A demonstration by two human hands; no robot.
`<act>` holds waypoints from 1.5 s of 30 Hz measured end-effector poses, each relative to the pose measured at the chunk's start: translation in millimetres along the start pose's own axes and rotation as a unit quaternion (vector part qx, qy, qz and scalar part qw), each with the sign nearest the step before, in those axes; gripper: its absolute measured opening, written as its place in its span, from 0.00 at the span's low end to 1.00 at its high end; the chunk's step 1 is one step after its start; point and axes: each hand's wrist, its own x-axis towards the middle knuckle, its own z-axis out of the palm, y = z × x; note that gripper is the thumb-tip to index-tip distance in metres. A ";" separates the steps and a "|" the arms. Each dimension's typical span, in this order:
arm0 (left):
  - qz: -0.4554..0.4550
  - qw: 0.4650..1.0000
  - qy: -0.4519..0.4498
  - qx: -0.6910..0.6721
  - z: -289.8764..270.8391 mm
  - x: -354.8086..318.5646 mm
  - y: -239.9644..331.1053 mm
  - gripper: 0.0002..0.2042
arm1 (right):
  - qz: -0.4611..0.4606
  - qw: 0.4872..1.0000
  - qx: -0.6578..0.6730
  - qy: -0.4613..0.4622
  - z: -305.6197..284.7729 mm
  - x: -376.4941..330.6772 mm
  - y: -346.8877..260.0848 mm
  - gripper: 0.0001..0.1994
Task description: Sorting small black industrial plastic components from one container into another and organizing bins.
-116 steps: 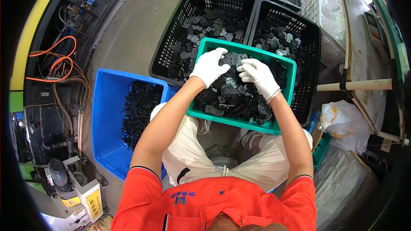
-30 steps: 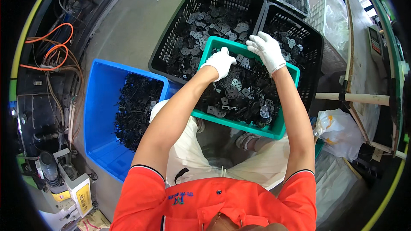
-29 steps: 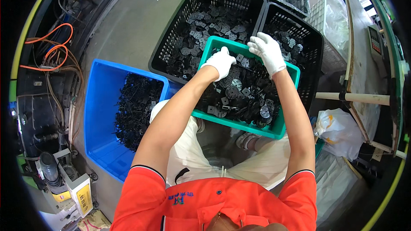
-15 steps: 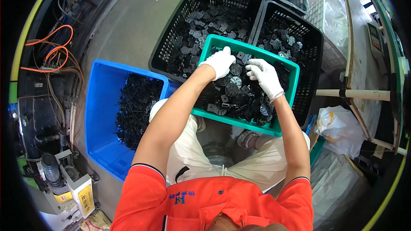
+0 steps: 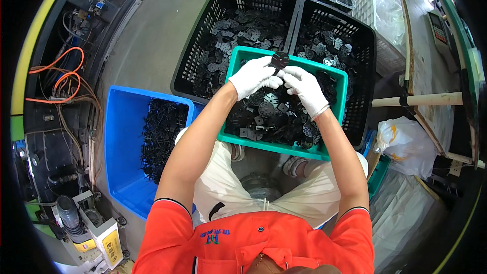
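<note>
Both my hands wear white gloves and meet above the far side of a teal bin [image 5: 284,151]. Between them stands a dark, roundish flat plastic part [image 5: 280,60] with slots. My left hand [image 5: 252,77] is closed on its left edge. My right hand [image 5: 305,89] has its fingers pinched together at the part's lower edge; what exactly its fingertips grip is partly hidden. Below the hands, the teal bin holds a heap of loose black plastic parts [image 5: 269,109], some round and some squarish.
Two black perforated crates [image 5: 183,66] with similar parts stand beyond the teal bin. At left is a blue bin [image 5: 119,142] of thin black pieces. Machinery with orange hoses [image 5: 71,73] lines the left; a pale pipe [image 5: 431,100] and a plastic bag [image 5: 406,144] are at right.
My hands have come closer together and the dark roundish part is now raised between them. My right fingers have closed in towards it. The view has shifted slightly.
</note>
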 end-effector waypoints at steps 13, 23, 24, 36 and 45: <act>0.054 0.872 0.087 0.478 -5.3 -23.9 18.8 0.16 | -0.109 0.867 0.485 0.033 -53.7 24.5 7.5 0.13; -0.079 0.636 0.007 0.767 7.7 -38.8 14.4 0.17 | -0.006 0.995 0.102 0.018 -26.7 3.7 1.0 0.13; -0.078 0.671 -0.005 0.738 2.8 -37.3 15.9 0.15 | -0.023 0.999 0.042 0.004 -19.9 0.4 -2.1 0.13; 0.107 0.927 0.132 0.335 -1.4 -17.5 11.1 0.08 | -0.022 0.999 0.034 -0.028 5.4 -4.0 2.2 0.14; 0.224 0.875 0.209 0.375 44.1 -8.0 -9.3 0.13 | -0.095 0.993 0.065 0.036 3.5 -1.6 14.4 0.14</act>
